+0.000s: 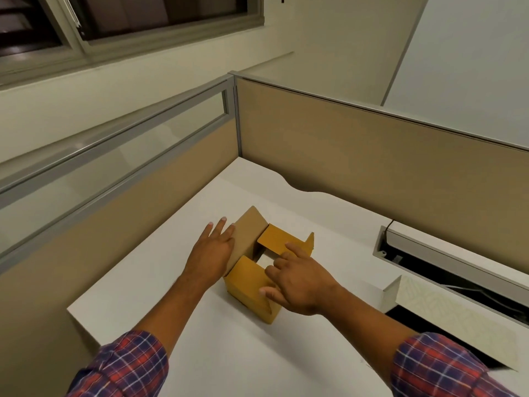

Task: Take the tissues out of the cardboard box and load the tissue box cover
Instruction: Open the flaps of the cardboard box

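White desk (177,333): one cardboard box (252,287) (flaps up), left hand (213,250) flat, right hand (300,285) splayed.

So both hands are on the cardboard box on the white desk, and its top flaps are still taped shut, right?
Not quite. The head view shows the cardboard box on the white desk with its top flaps already open, not taped shut. The left hand rests on the left flap, and the right hand is at the opening.
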Motion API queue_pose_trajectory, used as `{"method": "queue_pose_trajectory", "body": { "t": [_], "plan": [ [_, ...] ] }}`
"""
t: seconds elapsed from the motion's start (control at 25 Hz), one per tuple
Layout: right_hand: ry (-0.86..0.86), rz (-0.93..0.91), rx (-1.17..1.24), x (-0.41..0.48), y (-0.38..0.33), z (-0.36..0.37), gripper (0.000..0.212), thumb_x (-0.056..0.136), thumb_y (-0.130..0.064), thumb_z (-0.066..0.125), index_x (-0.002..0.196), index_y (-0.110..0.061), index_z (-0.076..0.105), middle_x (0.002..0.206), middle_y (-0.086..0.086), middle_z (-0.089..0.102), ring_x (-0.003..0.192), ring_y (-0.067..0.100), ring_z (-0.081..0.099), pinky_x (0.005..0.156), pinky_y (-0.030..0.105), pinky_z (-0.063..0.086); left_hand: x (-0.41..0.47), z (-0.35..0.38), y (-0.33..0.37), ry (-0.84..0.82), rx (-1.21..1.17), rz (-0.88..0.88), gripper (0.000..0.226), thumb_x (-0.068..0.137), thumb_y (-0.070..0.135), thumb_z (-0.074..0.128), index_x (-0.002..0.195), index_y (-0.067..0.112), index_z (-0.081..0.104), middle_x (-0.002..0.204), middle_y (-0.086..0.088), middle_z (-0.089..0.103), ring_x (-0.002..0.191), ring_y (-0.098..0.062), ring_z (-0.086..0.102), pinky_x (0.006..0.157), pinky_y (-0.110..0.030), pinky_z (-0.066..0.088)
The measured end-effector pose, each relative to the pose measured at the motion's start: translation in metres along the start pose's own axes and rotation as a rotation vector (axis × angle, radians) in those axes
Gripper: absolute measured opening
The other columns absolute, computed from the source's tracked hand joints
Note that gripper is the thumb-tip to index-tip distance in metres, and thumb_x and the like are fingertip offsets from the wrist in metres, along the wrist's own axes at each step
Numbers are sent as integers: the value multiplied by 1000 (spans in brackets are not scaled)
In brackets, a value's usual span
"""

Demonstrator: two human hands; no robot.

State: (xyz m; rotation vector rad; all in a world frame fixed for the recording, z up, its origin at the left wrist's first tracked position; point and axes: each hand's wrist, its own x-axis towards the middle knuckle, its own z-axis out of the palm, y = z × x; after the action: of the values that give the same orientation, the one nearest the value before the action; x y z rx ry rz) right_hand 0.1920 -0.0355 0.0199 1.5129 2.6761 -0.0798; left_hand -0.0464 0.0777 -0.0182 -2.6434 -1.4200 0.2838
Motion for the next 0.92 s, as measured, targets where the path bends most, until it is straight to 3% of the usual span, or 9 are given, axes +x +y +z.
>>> {"method": "queue_pose_trajectory", "body": {
  "t": [0.12,0.2,0.32,0.44,0.56,0.68,0.76,0.84,0.92],
  "plan": [
    [-62,174,180,-15,4,5,67,103,-65,24,121,-14,63,106,7,67,96,26,61,97,46,50,-4,8,12,-117,-150,27,44,102,9,59,146,9,58,166,-12,42,153,-31,40,127,-42,34],
    [-96,266,318,-22,2,10,63,101,-66,32,123,-14,58,109,7,66,96,26,61,90,43,50,-9,3,18,-117,-473,-41,30,107,11,51,132,5,68,146,-16,62,128,-31,63,108,-41,52],
    [-127,296,374,-31,-9,20,63,96,-70,33,122,-17,55,104,4,67,95,24,61,96,43,44,-16,-5,19,-59,-836,-142,35,111,23,45,96,3,69,91,-12,73,85,-27,68,79,-41,53],
    [-18,319,490,-35,-21,21,66,96,-69,36,135,-19,54,108,1,69,99,21,62,106,44,43,-12,-18,17,-144,-1007,-276,52,110,47,44,75,11,56,74,-4,58,71,-19,57,71,-36,45],
    [82,316,606,-35,-33,14,75,98,-70,36,156,-23,41,132,0,69,118,20,62,106,41,47,-3,-30,12,-279,-1106,-374,53,106,61,41,85,16,60,87,-4,61,88,-23,62,81,-38,49],
    [-66,227,753,-27,-39,7,63,102,-64,36,149,-25,50,123,-2,77,107,16,71,92,37,57,2,-36,5,-403,-1034,-254,38,99,50,66,120,18,65,126,-6,61,124,-27,58,100,-39,49],
    [-151,199,713,-19,-38,8,56,106,-56,33,129,-18,67,112,4,79,96,20,72,88,43,58,2,-36,1,-557,-808,-99,87,87,41,85,159,21,41,165,-5,42,150,-31,42,117,-46,45],
    [-194,249,557,-11,-30,13,56,108,-50,31,106,-12,71,99,9,76,88,25,68,88,48,55,0,-32,2,-664,-657,-24,121,78,34,93,169,26,13,179,-2,12,160,-36,25,125,-54,37],
    [-240,321,348,-5,-16,20,49,106,-49,35,106,-12,67,105,10,72,97,27,65,102,49,47,-4,-24,3,-683,-621,-5,134,75,27,96,169,31,0,180,2,-3,163,-36,14,128,-56,30]
  ]
}}
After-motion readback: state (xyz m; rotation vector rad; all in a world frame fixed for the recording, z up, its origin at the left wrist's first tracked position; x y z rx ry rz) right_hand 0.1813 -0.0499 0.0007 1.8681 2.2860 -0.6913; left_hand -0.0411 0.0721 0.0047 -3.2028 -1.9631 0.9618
